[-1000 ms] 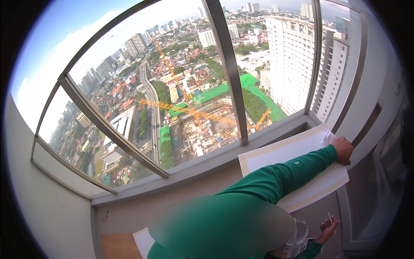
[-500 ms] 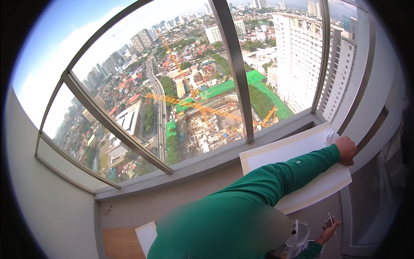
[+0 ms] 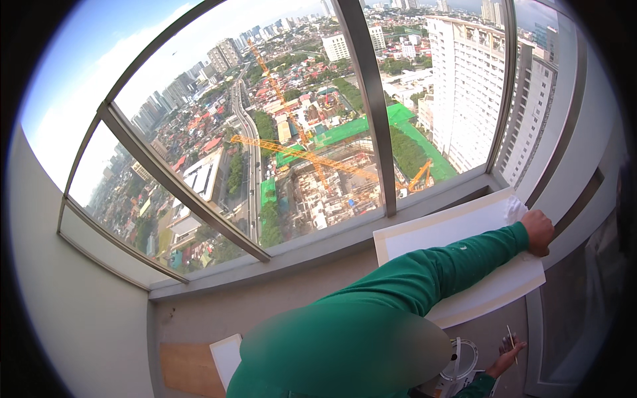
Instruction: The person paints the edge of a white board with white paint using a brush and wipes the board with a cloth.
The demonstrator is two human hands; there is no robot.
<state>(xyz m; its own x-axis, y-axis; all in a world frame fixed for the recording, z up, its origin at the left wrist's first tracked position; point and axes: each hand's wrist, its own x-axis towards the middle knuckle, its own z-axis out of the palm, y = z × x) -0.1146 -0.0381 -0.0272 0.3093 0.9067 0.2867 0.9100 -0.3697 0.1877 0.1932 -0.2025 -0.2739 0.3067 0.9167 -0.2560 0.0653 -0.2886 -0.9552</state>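
A white panel (image 3: 424, 242) with a beige border lies to the right below the windows. At its far right end my left hand (image 3: 538, 232) is closed in a fist; what it holds, if anything, is hidden. Beside that fist is a bright white uneven patch (image 3: 514, 211) whose kind I cannot make out. My left arm, in a green sleeve, crosses over the panel. Lower right, my right hand (image 3: 505, 358) holds a thin pale stick (image 3: 511, 336) between its fingers. Just left of that hand stands a round white-rimmed container (image 3: 475, 356), partly hidden by a blurred area.
Large framed windows (image 3: 381, 119) with a sill (image 3: 318, 242) run along the far side, high over a city. A brown board (image 3: 188, 365) and a smaller white panel (image 3: 227, 358) lie at the lower left. A wall (image 3: 73, 298) stands left; a grey door-like frame (image 3: 535, 331) stands right.
The view has shifted slightly, so the whole scene sits a little to the right. My left fist stays at the panel's end, and my right hand still holds the stick.
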